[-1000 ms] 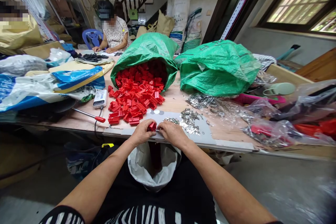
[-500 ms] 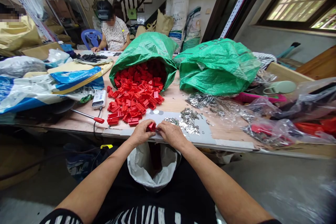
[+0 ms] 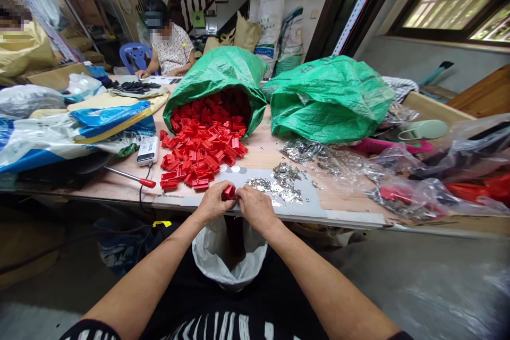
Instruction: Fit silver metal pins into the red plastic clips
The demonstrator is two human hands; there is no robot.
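Observation:
My left hand point(image 3: 213, 203) is closed around a small red plastic part point(image 3: 228, 192) at the table's front edge. Close beside it, my right hand point(image 3: 255, 207) pinches at the part's right end; whatever lies between its fingertips is too small to make out. Behind my hands, a heap of similar red plastic parts point(image 3: 195, 154) spills from a green woven sack point(image 3: 223, 71). To the right of the heap lie small flat metal pieces point(image 3: 285, 183) on a grey sheet. Below my hands, a white sack point(image 3: 229, 276) hangs open at my lap.
A second green sack point(image 3: 330, 101) stands at the back right, near clear plastic bags point(image 3: 422, 196) and a pale green cup point(image 3: 424, 129). On the left are a white device point(image 3: 147, 150) with a cable and a red-handled tool point(image 3: 147, 183). A co-worker point(image 3: 169, 45) sits across the table.
My right hand has shifted slightly left, closer against the red plastic part. My left hand keeps its hold. The whole view has shifted a little.

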